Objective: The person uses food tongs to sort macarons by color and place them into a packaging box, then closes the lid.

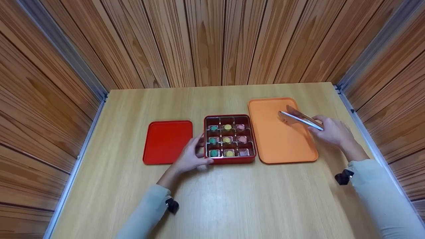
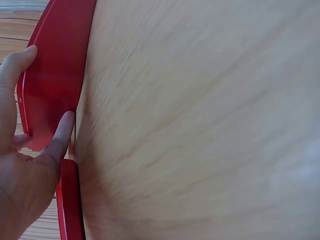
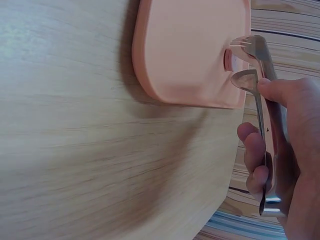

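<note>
A red box with a clear divided insert sits mid-table. Green pieces lie in its left column, yellow pieces in the middle, and pink pieces in the right column's upper two compartments; the near right one shows only liner. My left hand touches the box's near left corner, thumb at the front, fingers along the side. Over an orange tray, my right hand holds metal tongs, their ends spread. A small pinkish-red round piece is on the tray by the ends.
Left of the box lies a flat red lid or tray, close to the left forearm. The orange tray is right beside the box's right side. Wood-patterned panels stand behind the table and on both sides.
</note>
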The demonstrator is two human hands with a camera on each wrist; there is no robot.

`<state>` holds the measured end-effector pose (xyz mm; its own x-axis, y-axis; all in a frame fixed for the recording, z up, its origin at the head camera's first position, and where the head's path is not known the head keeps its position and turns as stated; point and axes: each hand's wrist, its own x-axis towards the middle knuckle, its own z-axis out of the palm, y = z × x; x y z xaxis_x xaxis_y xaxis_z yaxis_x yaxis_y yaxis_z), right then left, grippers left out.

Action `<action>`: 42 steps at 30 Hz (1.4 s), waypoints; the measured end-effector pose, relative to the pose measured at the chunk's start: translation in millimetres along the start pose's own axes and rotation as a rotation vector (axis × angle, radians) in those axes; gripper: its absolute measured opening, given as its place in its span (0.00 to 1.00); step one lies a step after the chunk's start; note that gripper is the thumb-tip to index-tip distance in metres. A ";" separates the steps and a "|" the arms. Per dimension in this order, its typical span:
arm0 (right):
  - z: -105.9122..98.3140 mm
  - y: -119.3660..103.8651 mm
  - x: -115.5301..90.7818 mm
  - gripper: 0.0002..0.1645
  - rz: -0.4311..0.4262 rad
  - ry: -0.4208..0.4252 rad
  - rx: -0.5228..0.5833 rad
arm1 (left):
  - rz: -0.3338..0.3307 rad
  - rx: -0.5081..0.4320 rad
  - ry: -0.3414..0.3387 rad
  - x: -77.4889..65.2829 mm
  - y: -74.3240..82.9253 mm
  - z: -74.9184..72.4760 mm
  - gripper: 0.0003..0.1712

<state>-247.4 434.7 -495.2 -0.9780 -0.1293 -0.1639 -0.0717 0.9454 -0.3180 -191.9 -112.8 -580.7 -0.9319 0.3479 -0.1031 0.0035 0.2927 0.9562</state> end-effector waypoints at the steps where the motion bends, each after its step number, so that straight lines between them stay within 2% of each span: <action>1: 0.3 0.0 0.0 0.37 0.005 -0.006 0.003 | -0.001 0.003 0.000 -0.1 -0.1 0.1 0.69; 10: 1.3 -1.2 4.2 0.39 0.017 -0.047 0.009 | -0.021 0.026 0.006 0.9 -0.6 -0.1 0.69; 16: -2.2 -2.0 5.8 0.35 0.007 -0.093 0.012 | -0.023 0.020 0.010 0.2 -0.2 0.0 0.69; 23: 0.3 -1.2 4.1 0.29 -0.027 -0.054 -0.026 | -0.015 0.019 0.015 -0.2 -1.1 0.0 0.70; 33: -3.0 -2.8 3.9 0.30 -0.038 -0.042 -0.028 | -0.015 0.037 0.015 0.4 -1.1 -0.5 0.68; 42: -2.9 -14.1 0.7 0.28 -0.054 -0.027 -0.019 | -0.009 0.038 0.028 -0.5 -0.2 0.2 0.68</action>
<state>-247.6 422.2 -488.1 -0.9668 -0.1883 -0.1725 -0.1284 0.9423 -0.3093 -191.4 -112.9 -580.9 -0.9417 0.3201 -0.1034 0.0083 0.3296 0.9441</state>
